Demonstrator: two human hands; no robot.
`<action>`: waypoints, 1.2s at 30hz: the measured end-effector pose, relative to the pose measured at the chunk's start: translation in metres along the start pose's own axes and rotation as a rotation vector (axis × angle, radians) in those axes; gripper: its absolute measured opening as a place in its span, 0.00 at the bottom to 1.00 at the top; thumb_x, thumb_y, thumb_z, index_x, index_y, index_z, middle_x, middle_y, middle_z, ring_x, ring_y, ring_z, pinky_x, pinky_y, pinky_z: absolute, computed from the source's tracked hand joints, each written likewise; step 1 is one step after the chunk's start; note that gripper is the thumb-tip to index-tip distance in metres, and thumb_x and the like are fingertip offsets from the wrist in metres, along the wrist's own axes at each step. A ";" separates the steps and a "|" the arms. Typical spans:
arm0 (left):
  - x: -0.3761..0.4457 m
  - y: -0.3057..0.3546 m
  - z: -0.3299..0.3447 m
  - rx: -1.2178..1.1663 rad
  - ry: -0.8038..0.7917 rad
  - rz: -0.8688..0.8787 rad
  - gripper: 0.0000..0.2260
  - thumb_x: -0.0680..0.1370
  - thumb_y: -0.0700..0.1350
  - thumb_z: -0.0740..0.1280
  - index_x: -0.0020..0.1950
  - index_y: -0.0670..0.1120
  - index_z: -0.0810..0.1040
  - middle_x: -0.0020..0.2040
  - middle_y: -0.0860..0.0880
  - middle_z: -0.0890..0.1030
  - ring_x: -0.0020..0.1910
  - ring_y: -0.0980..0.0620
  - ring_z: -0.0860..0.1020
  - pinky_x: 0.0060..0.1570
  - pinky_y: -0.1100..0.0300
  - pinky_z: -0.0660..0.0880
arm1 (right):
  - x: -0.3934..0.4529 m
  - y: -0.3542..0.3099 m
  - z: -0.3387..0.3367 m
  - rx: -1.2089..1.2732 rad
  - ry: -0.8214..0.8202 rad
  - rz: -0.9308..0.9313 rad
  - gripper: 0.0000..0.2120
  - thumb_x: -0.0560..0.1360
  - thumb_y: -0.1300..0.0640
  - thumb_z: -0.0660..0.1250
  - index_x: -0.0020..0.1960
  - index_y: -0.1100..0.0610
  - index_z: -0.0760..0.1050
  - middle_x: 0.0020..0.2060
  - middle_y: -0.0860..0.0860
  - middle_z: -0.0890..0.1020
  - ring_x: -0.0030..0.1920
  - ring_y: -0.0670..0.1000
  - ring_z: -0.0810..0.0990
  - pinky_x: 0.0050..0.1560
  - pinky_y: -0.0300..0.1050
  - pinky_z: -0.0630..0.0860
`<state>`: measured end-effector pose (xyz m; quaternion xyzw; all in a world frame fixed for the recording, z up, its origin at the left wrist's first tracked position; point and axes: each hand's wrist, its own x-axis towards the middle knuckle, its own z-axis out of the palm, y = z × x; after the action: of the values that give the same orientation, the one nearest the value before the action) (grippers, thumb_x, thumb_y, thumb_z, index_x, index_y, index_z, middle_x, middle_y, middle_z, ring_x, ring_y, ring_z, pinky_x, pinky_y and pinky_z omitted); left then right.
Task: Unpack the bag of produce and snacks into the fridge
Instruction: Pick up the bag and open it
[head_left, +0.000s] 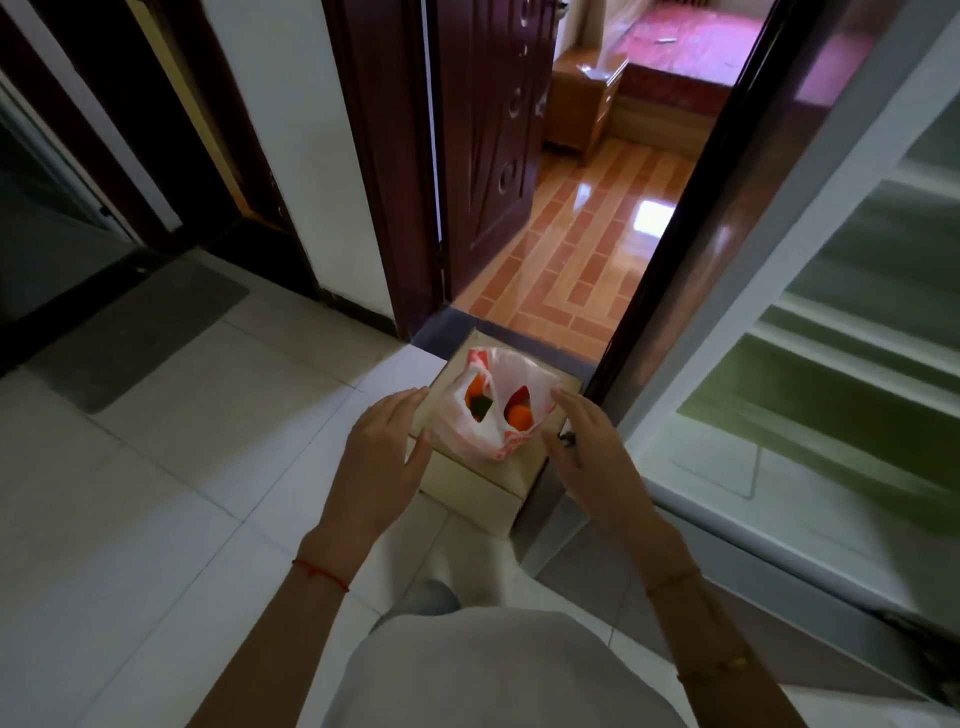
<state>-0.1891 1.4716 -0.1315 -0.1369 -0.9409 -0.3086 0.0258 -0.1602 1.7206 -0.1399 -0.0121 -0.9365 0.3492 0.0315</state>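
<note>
Floor: pale tiles by a doorway | bag (491, 402) of produce sits on a small box (480, 480) | your left hand (387, 447) and right hand (584, 447) flank it, spread, holding nothing | fridge (831, 312) open at right

bag (491, 415) contents mostly hidden, fridge (831, 332) cut off at right edge

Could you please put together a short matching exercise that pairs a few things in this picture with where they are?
Things:
1. plastic bag
2. left hand
3. grey mat
4. open fridge shelves

Places:
A. flat on the tiled floor, far left
B. on top of the small beige box
C. along the right edge of the view
D. open beside the bag, on its left

Pairs: 1-B, 2-D, 3-A, 4-C
</note>
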 end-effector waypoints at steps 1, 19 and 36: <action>0.010 -0.002 0.004 -0.004 -0.006 0.002 0.31 0.78 0.64 0.50 0.71 0.45 0.73 0.68 0.45 0.77 0.67 0.46 0.75 0.66 0.57 0.66 | 0.011 0.004 0.002 -0.011 -0.010 0.011 0.23 0.81 0.49 0.60 0.74 0.53 0.64 0.72 0.51 0.68 0.63 0.53 0.75 0.65 0.54 0.75; 0.172 -0.073 0.073 -0.025 -0.393 0.089 0.18 0.80 0.52 0.66 0.69 0.48 0.74 0.62 0.48 0.80 0.57 0.50 0.79 0.57 0.55 0.79 | 0.171 0.056 0.075 0.014 -0.123 0.346 0.18 0.81 0.54 0.62 0.69 0.58 0.69 0.66 0.57 0.74 0.64 0.55 0.76 0.61 0.43 0.74; 0.195 -0.096 0.198 -0.578 -0.585 -0.222 0.16 0.76 0.53 0.72 0.62 0.53 0.75 0.56 0.56 0.79 0.53 0.60 0.79 0.45 0.71 0.76 | 0.225 0.249 0.234 -0.115 -0.650 0.606 0.33 0.64 0.39 0.75 0.65 0.51 0.73 0.64 0.56 0.78 0.58 0.58 0.79 0.57 0.54 0.77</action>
<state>-0.3952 1.5607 -0.3203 -0.1181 -0.7925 -0.5088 -0.3149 -0.4000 1.7663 -0.4679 -0.1774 -0.8699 0.2755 -0.3687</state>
